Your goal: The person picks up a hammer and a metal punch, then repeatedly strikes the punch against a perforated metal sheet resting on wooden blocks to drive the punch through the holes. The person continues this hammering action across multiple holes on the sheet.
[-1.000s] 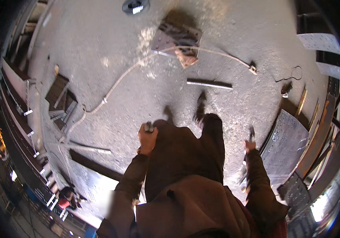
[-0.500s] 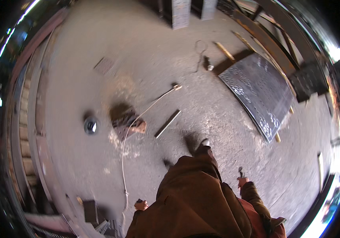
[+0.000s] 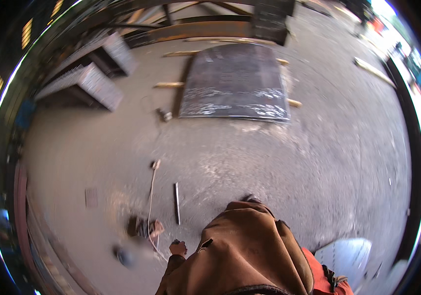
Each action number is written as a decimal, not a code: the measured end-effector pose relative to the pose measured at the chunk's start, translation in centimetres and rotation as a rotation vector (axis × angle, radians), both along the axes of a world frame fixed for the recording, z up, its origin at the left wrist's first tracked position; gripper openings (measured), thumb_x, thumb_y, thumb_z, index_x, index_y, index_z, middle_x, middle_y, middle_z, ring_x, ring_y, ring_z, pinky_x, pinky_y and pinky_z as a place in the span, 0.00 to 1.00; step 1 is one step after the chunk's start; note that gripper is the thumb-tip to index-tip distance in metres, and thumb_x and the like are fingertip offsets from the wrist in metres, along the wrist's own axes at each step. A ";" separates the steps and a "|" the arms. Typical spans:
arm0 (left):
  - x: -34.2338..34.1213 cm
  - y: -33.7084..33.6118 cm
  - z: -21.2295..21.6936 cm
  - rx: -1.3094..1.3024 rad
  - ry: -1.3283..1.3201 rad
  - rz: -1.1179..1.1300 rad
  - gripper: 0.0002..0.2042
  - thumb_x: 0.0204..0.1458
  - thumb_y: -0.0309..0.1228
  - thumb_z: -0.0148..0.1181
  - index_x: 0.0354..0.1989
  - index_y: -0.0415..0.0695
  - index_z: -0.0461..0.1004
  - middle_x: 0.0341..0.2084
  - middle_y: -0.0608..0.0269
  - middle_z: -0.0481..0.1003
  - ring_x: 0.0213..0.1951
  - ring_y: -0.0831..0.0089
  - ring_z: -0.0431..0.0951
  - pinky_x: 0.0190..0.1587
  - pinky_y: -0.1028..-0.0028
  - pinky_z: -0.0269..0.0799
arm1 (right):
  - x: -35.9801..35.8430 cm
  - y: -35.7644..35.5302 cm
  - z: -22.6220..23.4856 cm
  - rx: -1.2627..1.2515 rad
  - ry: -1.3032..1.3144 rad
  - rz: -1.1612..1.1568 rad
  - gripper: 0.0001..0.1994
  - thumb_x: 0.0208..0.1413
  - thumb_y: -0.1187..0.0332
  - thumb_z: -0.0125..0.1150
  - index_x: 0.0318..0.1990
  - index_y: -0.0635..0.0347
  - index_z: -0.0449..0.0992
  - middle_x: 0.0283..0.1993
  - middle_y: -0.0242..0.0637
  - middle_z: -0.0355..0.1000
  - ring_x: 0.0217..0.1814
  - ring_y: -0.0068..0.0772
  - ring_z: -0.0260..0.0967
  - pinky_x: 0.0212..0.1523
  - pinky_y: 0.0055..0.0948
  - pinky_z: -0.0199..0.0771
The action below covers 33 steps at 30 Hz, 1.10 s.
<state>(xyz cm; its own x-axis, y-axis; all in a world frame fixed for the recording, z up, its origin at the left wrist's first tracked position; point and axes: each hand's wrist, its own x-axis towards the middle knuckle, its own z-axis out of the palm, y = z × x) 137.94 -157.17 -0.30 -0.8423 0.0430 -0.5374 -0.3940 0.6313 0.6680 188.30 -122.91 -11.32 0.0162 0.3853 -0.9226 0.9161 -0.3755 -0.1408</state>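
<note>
My left hand (image 3: pixel 177 248) hangs low beside my brown apron (image 3: pixel 242 246), closed around a small dark object whose tip shows above the fist. It is nearest to a thin cable (image 3: pixel 150 196) that runs over the concrete floor to a dark tool (image 3: pixel 144 227) lying just left of the hand. A short metal bar (image 3: pixel 176 202) lies on the floor just ahead of the hand. My right hand is out of sight; only an orange sleeve (image 3: pixel 318 268) shows at the lower right.
A large dark steel plate (image 3: pixel 235 83) rests on wooden battens (image 3: pixel 168 84) ahead. Stacked steel sections (image 3: pixel 85 83) stand at the far left. A small round dark object (image 3: pixel 122 255) lies at the lower left, and a pale sheet (image 3: pixel 343 253) at the lower right.
The view has swung round, so the steel plate now lies straight ahead at the top. My right hand, seen a second ago, has left the picture. My left hand stays closed.
</note>
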 end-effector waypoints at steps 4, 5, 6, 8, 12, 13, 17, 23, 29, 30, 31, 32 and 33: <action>-7.7 12.4 -4.9 0.070 0.095 -0.474 0.09 0.44 0.29 0.62 0.18 0.39 0.70 0.13 0.59 0.72 0.13 0.68 0.73 0.14 0.66 0.67 | -0.4 2.1 -0.2 0.071 0.107 -0.348 0.14 0.55 0.57 0.63 0.36 0.60 0.80 0.22 0.46 0.75 0.23 0.43 0.75 0.26 0.44 0.72; -7.8 17.7 -4.3 0.016 0.051 -0.370 0.11 0.44 0.31 0.63 0.17 0.39 0.71 0.14 0.57 0.74 0.14 0.67 0.75 0.17 0.64 0.70 | -0.8 3.8 -0.1 0.105 0.150 -0.449 0.15 0.56 0.57 0.62 0.35 0.61 0.81 0.21 0.46 0.74 0.22 0.43 0.74 0.25 0.44 0.72; -7.4 22.6 -3.3 -0.040 0.010 -0.265 0.12 0.43 0.33 0.64 0.16 0.38 0.73 0.14 0.56 0.75 0.16 0.65 0.77 0.20 0.62 0.72 | -1.1 5.3 0.1 0.135 0.205 -0.576 0.15 0.56 0.57 0.61 0.33 0.62 0.81 0.20 0.47 0.74 0.21 0.42 0.74 0.23 0.44 0.72; -7.2 30.7 -1.6 -0.024 0.042 -0.400 0.11 0.43 0.30 0.64 0.17 0.37 0.72 0.15 0.58 0.75 0.15 0.67 0.77 0.16 0.66 0.70 | -2.5 8.6 2.1 0.147 0.269 -0.935 0.18 0.56 0.57 0.68 0.21 0.58 0.73 0.17 0.30 0.66 0.17 0.27 0.63 0.19 0.36 0.60; -6.0 43.0 -0.4 -0.051 0.057 -0.631 0.09 0.41 0.28 0.65 0.17 0.37 0.72 0.15 0.61 0.75 0.15 0.71 0.75 0.17 0.67 0.70 | -3.6 13.0 2.7 0.203 0.328 -1.105 0.19 0.57 0.58 0.66 0.20 0.56 0.65 0.14 0.29 0.58 0.14 0.31 0.57 0.14 0.39 0.53; -6.0 45.2 -1.2 -0.029 0.067 -0.690 0.10 0.41 0.28 0.66 0.17 0.37 0.73 0.15 0.62 0.75 0.15 0.71 0.75 0.18 0.66 0.70 | -3.7 13.8 2.5 0.246 0.313 -1.108 0.19 0.57 0.59 0.65 0.21 0.55 0.64 0.13 0.29 0.57 0.14 0.33 0.57 0.14 0.40 0.53; -6.3 53.2 -6.5 -0.125 0.162 -0.939 0.14 0.38 0.35 0.71 0.26 0.37 0.77 0.21 0.55 0.80 0.22 0.63 0.80 0.27 0.61 0.76 | -3.3 14.4 1.2 0.223 0.071 -0.918 0.18 0.56 0.52 0.65 0.33 0.60 0.76 0.22 0.42 0.71 0.24 0.38 0.73 0.25 0.39 0.69; -7.8 64.8 -10.1 -0.375 0.233 -1.222 0.19 0.37 0.38 0.73 0.30 0.35 0.78 0.27 0.50 0.82 0.29 0.56 0.83 0.34 0.58 0.78 | -5.2 17.3 0.6 0.069 -0.056 -0.875 0.17 0.56 0.54 0.65 0.36 0.62 0.76 0.25 0.41 0.73 0.27 0.37 0.74 0.28 0.39 0.72; -10.3 77.4 -9.0 -0.354 0.059 -1.476 0.16 0.41 0.35 0.71 0.29 0.32 0.78 0.24 0.50 0.81 0.24 0.59 0.82 0.28 0.61 0.78 | -6.5 27.1 1.2 0.166 0.024 -1.099 0.16 0.55 0.55 0.66 0.34 0.61 0.76 0.24 0.41 0.72 0.26 0.37 0.73 0.28 0.39 0.72; -10.1 79.9 -7.9 -0.351 0.028 -1.478 0.16 0.41 0.35 0.71 0.28 0.32 0.77 0.23 0.50 0.81 0.24 0.60 0.82 0.27 0.61 0.78 | -6.5 28.2 1.6 0.181 0.036 -1.153 0.16 0.55 0.55 0.66 0.34 0.61 0.76 0.24 0.41 0.72 0.26 0.36 0.73 0.28 0.39 0.72; -9.4 83.1 -6.9 -0.331 -0.018 -1.467 0.15 0.42 0.34 0.71 0.28 0.32 0.77 0.23 0.50 0.80 0.23 0.60 0.82 0.26 0.61 0.78 | -6.3 29.8 2.3 0.204 0.045 -1.192 0.16 0.55 0.55 0.66 0.34 0.61 0.76 0.24 0.40 0.72 0.26 0.36 0.73 0.27 0.39 0.72; -8.5 86.1 -6.0 -0.306 -0.054 -1.426 0.15 0.42 0.34 0.70 0.28 0.31 0.77 0.22 0.50 0.80 0.22 0.61 0.82 0.25 0.62 0.78 | -6.0 31.2 2.4 0.218 0.052 -1.222 0.16 0.55 0.55 0.66 0.34 0.61 0.76 0.24 0.40 0.72 0.26 0.36 0.73 0.27 0.39 0.72; -8.0 88.6 -5.0 -0.280 -0.085 -1.343 0.15 0.43 0.33 0.70 0.27 0.31 0.77 0.22 0.50 0.80 0.21 0.61 0.82 0.24 0.62 0.78 | -5.5 33.3 2.2 0.222 0.063 -1.219 0.16 0.55 0.55 0.66 0.33 0.60 0.76 0.24 0.40 0.72 0.26 0.36 0.73 0.27 0.39 0.71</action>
